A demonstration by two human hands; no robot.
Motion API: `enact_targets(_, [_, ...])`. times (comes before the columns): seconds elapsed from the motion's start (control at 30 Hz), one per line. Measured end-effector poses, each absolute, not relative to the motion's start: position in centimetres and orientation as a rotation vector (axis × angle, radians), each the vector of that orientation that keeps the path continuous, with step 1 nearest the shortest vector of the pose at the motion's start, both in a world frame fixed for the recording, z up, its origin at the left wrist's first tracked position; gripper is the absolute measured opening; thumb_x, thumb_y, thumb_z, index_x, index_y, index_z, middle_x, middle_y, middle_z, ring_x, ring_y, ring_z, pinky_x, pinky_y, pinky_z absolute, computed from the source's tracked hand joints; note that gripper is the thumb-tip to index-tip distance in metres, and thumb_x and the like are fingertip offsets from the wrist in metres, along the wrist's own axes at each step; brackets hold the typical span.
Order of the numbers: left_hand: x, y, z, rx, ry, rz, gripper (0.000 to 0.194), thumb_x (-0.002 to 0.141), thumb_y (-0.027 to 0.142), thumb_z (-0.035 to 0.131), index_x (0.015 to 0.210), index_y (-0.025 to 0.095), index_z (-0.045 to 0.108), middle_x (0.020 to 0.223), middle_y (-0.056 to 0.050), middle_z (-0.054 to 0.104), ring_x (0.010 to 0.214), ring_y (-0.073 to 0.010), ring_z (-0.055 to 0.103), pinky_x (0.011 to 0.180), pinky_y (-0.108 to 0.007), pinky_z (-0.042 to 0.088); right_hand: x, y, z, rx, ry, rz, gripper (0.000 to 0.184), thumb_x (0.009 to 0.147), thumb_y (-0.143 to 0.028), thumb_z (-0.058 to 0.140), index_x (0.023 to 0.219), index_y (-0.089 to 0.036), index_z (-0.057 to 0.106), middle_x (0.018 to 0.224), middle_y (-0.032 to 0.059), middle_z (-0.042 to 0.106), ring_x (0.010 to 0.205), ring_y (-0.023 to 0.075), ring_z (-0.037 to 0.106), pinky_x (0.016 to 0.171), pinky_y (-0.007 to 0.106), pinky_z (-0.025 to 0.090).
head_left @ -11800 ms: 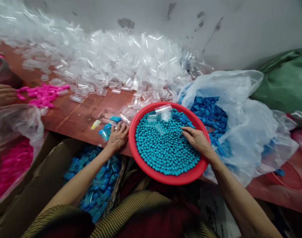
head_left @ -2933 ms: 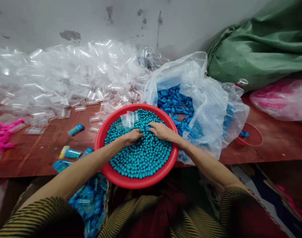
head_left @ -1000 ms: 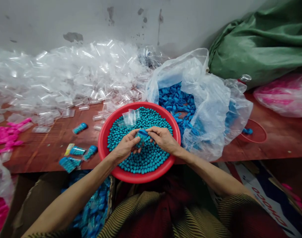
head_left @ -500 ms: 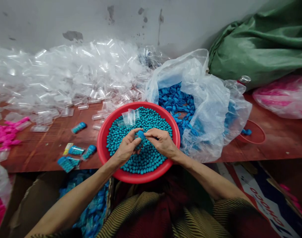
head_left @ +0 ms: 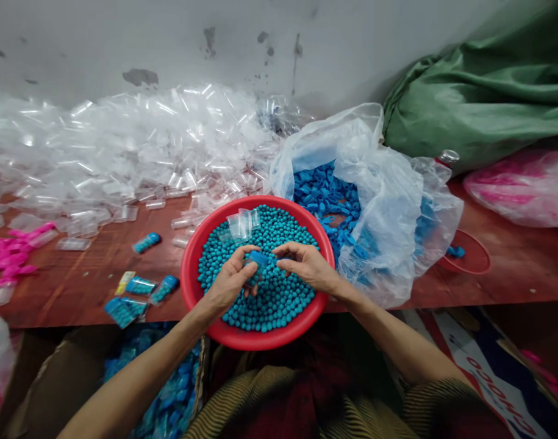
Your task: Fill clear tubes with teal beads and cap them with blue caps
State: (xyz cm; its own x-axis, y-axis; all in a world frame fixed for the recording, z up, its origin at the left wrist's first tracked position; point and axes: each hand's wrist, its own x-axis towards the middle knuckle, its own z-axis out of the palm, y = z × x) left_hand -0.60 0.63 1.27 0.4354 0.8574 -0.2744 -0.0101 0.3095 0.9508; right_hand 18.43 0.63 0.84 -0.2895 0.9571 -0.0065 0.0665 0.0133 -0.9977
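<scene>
A red basin (head_left: 190, 286) full of small turquoise balls (head_left: 279, 299) is in front of me. Over it, my left hand (head_left: 233, 277) is closed around a small clear plastic bottle with a blue cap (head_left: 259, 258); its lower part is mostly covered by my fingers. My right hand (head_left: 308, 265) hovers just right of the cap, thumb and forefinger apart, with no object clearly visible between them. Several empty clear tubes (head_left: 243, 224) lie on the balls at the basin's back. Left of the basin are several filled, blue-capped bottles (head_left: 140, 285).
Clear tubes (head_left: 136, 146) are heaped along the wall. A plastic bag (head_left: 383, 201) of blue caps (head_left: 324, 192) lies right of the basin, near a red mesh basket (head_left: 473, 253). Pink pieces (head_left: 13, 253) lie at left. Below the table edge, a carton holds blue-capped bottles (head_left: 169, 390).
Earlier both hands were down in the balls; then they came together, my right fingers pinching at the bottle's cap. Now my right hand has drawn slightly away to the right with its fingers parted.
</scene>
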Motion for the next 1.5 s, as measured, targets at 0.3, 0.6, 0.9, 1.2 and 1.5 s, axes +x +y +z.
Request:
enact_targets(0.3, [0.3, -0.5, 1.3, 1.222, 1.039, 0.771, 0.057, 0.081, 0.038, 0.056, 0.13, 0.022, 0.033, 0.063, 0.007, 0.046, 0.041, -0.0045, 0.04, 0.039, -0.018, 0.033, 16.6, 0.2, 1.4, -1.17, -1.825, 0.963, 0.039, 0.087, -0.025, 0.049, 0.125, -0.016, 0.052, 0.109, 0.0093, 0.063, 0.1, 0.0195, 0.058, 0.091, 0.037, 0.045])
enact_targets(0.6, [0.6, -0.4, 1.2, 1.167, 0.909, 0.771, 0.054, 0.076, 0.038, 0.063, 0.124, 0.018, 0.046, 0.081, 0.0, 0.057, 0.062, -0.0074, 0.048, 0.056, -0.018, 0.041, 15.8, -1.4, 0.7, -1.273, -2.272, 0.633, 0.107, 0.076, -0.05, 0.062, 0.145, -0.017, -0.012, 0.131, 0.0242, 0.041, 0.11, 0.034, 0.053, 0.078, 0.046, 0.052])
enact_targets(0.9, [0.9, -0.6, 0.9, 1.081, 0.964, 0.831, 0.052, 0.075, 0.035, 0.064, 0.123, 0.022, 0.048, 0.089, 0.0, 0.062, 0.068, -0.0084, 0.054, 0.067, -0.02, 0.044, 15.6, -1.8, 0.7, -1.343, -2.328, 0.456, 0.105, 0.077, -0.051, 0.059, 0.144, -0.015, -0.014, 0.124, 0.0228, 0.046, 0.094, 0.0306, 0.06, 0.063, 0.039, 0.054])
enact_targets(1.2, [2.1, -0.7, 1.2, 0.987, 1.054, 0.939, 0.034, 0.072, 0.033, 0.066, 0.101, 0.019, 0.056, 0.08, 0.002, 0.06, 0.076, -0.0112, 0.055, 0.071, -0.021, 0.043, 15.1, -0.9, 0.5, -1.381, -2.383, 0.516, 0.098, 0.077, -0.044, 0.057, 0.146, -0.013, -0.006, 0.112, 0.0194, 0.051, 0.082, 0.0275, 0.061, 0.062, 0.04, 0.053])
enact_targets(1.5, [1.2, -0.3, 1.6, 0.93, 0.985, 0.915, 0.039, 0.075, 0.035, 0.064, 0.106, 0.022, 0.045, 0.069, 0.006, 0.052, 0.056, -0.0062, 0.047, 0.054, -0.017, 0.04, 16.1, -0.6, 0.7, -1.118, -2.334, 0.612, 0.108, 0.074, -0.047, 0.066, 0.145, -0.022, -0.012, 0.136, 0.0197, 0.035, 0.111, 0.0297, 0.052, 0.075, 0.038, 0.053])
